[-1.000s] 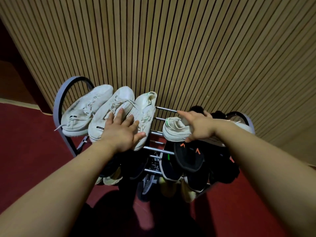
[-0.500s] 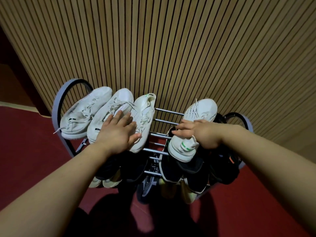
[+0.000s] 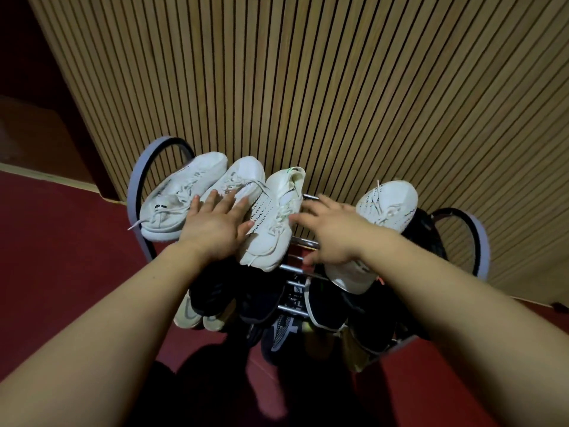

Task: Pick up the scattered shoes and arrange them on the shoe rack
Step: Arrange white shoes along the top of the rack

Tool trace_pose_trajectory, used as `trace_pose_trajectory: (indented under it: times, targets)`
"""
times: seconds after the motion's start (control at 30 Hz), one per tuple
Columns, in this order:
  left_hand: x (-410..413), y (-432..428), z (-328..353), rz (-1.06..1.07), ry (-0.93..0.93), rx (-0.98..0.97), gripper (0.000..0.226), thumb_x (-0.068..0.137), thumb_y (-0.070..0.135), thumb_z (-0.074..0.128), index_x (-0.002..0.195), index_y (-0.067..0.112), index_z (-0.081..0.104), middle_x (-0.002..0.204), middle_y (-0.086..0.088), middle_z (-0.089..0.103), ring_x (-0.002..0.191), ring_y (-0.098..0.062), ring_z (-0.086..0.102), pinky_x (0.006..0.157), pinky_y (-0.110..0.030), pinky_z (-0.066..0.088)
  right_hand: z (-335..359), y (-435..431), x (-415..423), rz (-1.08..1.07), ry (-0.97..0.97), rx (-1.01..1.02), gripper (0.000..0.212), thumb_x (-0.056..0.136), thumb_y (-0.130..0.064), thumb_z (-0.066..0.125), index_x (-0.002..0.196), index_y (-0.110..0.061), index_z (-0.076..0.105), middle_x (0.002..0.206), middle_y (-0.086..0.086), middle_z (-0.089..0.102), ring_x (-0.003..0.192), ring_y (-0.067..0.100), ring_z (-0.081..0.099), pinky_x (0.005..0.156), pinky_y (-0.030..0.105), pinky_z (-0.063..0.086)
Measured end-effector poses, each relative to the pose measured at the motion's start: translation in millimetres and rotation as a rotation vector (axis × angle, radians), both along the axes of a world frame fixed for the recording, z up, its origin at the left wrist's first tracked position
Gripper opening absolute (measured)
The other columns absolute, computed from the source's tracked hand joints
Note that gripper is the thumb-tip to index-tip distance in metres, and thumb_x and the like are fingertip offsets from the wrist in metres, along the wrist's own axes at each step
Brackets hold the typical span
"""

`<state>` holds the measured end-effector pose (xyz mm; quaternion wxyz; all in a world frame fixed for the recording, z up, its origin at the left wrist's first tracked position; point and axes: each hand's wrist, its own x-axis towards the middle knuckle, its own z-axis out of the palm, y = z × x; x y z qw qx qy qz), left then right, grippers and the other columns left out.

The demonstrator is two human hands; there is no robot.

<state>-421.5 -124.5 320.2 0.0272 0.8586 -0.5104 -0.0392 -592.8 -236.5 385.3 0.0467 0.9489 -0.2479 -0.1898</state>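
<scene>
While both bare arms reach forward over the shoe rack [image 3: 135, 192], four pale shoes lie across its top bars with their toes toward the slatted wall [image 3: 308, 87] behind the rack. At the rack's left end, just inside the curved side frame, sits the first white shoe [image 3: 172, 204], a loose lace trailing off its near end. The second white shoe [image 3: 243, 177] lies touching it on the right, and the third white shoe [image 3: 277, 223], with a dotted pattern on its side, presses against that one near the rack's middle. The fourth white shoe [image 3: 388, 201] rests apart from them toward the rack's right end, with bare bars showing in the gap between.

The left hand [image 3: 212, 229] lies flat and palm down on the second white shoe, fingers spread wide and straight, holding nothing. The right hand [image 3: 329, 232] is blurred; its fingers are stretched out and spread over the gap in the top bars, pointing toward the third white shoe, while its heel covers the near part of the fourth white shoe. Whether it presses on that shoe cannot be told.

On the rack's lower tiers, several dark shoes [image 3: 326, 306] are packed side by side, and a grey mesh shoe [image 3: 280, 334] pokes out at the bottom front. The rack stands on a red floor [image 3: 61, 257].
</scene>
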Motion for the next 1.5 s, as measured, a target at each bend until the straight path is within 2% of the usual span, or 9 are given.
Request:
trace_pose_trajectory:
  times: [0.1, 0.17, 0.3, 0.43, 0.6, 0.77, 0.97, 1.33, 1.5]
  targets:
    - [2, 2, -1, 0.008, 0.01, 0.0, 0.06, 0.097, 0.053, 0.023, 0.151, 0.032, 0.007, 0.16, 0.001, 0.001, 0.146, -0.026, -0.003, 0.116, -0.048, -0.007, -14, 5, 23, -0.03, 0.093, 0.096, 0.107, 0.076, -0.062, 0.064, 0.149, -0.035, -0.009, 0.158, 0.002, -0.017, 0.144, 0.034, -0.016, 0.116, 0.052, 0.002]
    - [3, 2, -1, 0.01, 0.01, 0.002, 0.06, 0.098, 0.053, 0.023, 0.151, 0.031, 0.006, 0.16, 0.0, 0.001, 0.146, -0.026, -0.003, 0.116, -0.048, -0.007, -20, 2, 41, -0.299, -0.089, 0.33, 0.106, 0.079, -0.064, 0.059, 0.149, -0.031, -0.013, 0.158, 0.007, -0.016, 0.145, 0.037, -0.005, 0.118, 0.049, 0.008]
    - [5, 1, -1, 0.015, 0.011, -0.004, 0.06, 0.098, 0.053, 0.022, 0.151, 0.03, 0.007, 0.16, 0.0, 0.002, 0.146, -0.027, -0.004, 0.115, -0.049, -0.009, -43, -20, 70, -0.902, -0.675, 0.865, 0.078, 0.09, -0.047, 0.054, 0.147, -0.01, 0.017, 0.144, 0.015, 0.04, 0.126, 0.034, 0.047, 0.1, 0.043, 0.043]
    - [7, 1, -1, 0.014, 0.004, 0.006, 0.06, 0.097, 0.053, 0.022, 0.151, 0.031, 0.006, 0.16, 0.0, 0.003, 0.146, -0.028, -0.003, 0.115, -0.05, -0.009, -91, -46, 80, -0.888, -0.758, 1.023, 0.068, 0.08, -0.035, 0.061, 0.137, -0.009, 0.036, 0.131, 0.013, 0.055, 0.111, 0.031, 0.059, 0.094, 0.046, 0.05]
    - [9, -1, -4, -0.007, -0.001, 0.015, 0.06, 0.098, 0.053, 0.02, 0.151, 0.031, 0.004, 0.16, 0.001, 0.002, 0.146, -0.027, -0.002, 0.115, -0.05, -0.008, -55, -25, 67, -0.851, -0.871, 0.997, 0.039, 0.087, 0.004, 0.049, 0.122, -0.012, 0.049, 0.116, 0.01, 0.061, 0.101, 0.028, 0.06, 0.082, 0.037, 0.051]
    - [10, -4, -6, -0.029, 0.019, 0.046, 0.059, 0.097, 0.055, 0.017, 0.151, 0.034, 0.003, 0.16, 0.004, 0.001, 0.146, -0.025, -0.004, 0.115, -0.051, -0.009, -30, -37, 48, -0.796, -0.824, 0.772, 0.057, 0.082, 0.001, 0.049, 0.137, -0.014, 0.042, 0.12, 0.012, 0.06, 0.105, 0.031, 0.06, 0.089, 0.045, 0.053]
    - [5, -9, -10, -0.043, -0.027, 0.099, 0.06, 0.097, 0.055, 0.013, 0.151, 0.031, 0.008, 0.159, 0.006, 0.005, 0.147, -0.022, -0.005, 0.112, -0.053, -0.015, -27, -32, 39, -0.721, -0.582, 0.783, 0.04, 0.094, -0.008, 0.05, 0.134, -0.009, 0.042, 0.125, 0.01, 0.059, 0.098, 0.023, 0.058, 0.067, 0.025, 0.047]
    - [4, -11, -5, -0.051, -0.053, 0.037, 0.055, 0.098, 0.053, 0.015, 0.15, 0.034, 0.014, 0.159, 0.003, 0.009, 0.146, -0.026, 0.0, 0.108, -0.055, -0.02, -46, -30, 59, -0.645, -0.571, 0.642, 0.042, 0.085, -0.005, 0.048, 0.125, -0.015, 0.053, 0.115, 0.011, 0.064, 0.098, 0.033, 0.063, 0.077, 0.041, 0.056]
    - [5, -13, -4, -0.047, -0.045, 0.023, 0.055, 0.098, 0.053, 0.015, 0.15, 0.034, 0.014, 0.159, 0.002, 0.009, 0.147, -0.025, -0.002, 0.109, -0.055, -0.02, -31, -42, 42, -0.777, -0.609, 0.894, 0.048, 0.085, 0.016, 0.043, 0.124, -0.011, 0.043, 0.09, 0.01, 0.058, 0.068, 0.025, 0.06, 0.055, 0.034, 0.056]
